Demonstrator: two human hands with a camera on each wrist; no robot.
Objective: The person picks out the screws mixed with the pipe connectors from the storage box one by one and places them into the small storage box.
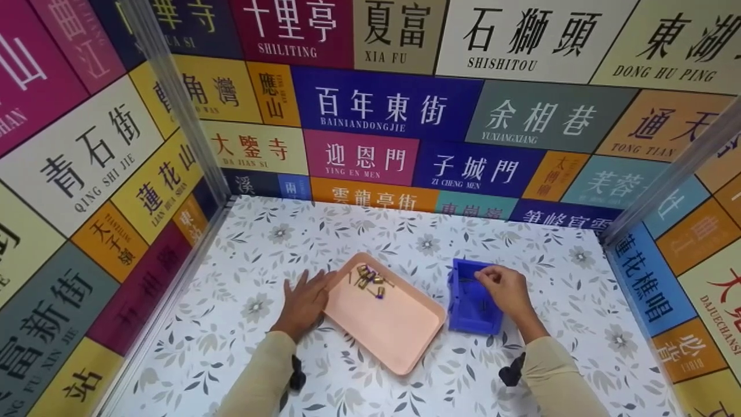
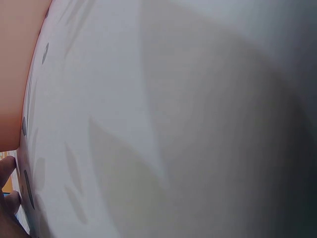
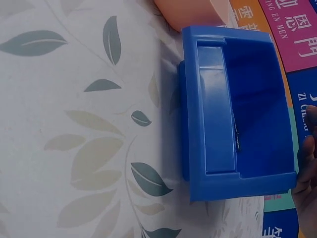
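Observation:
A peach tray (image 1: 388,336) lies slantwise on the table, with several small brass-coloured metal pieces (image 1: 363,278) near its far end. My left hand (image 1: 304,301) rests at the tray's left edge, fingers spread; in the left wrist view only its fingertips (image 2: 7,183) show. To the right stands a blue plastic bin (image 1: 472,321). My right hand (image 1: 506,289) is over its far right part, thumb and forefinger pinching what looks like a thin dark piece (image 1: 465,280). Inside the bin lies a slim dark screw-like piece (image 3: 237,136).
The table (image 1: 255,359) has a white leaf-patterned cover. Printed panels (image 1: 388,104) with place names enclose it at the back and both sides, with clear corner strips (image 1: 191,110). The bin stands just right of the tray, a narrow gap between them.

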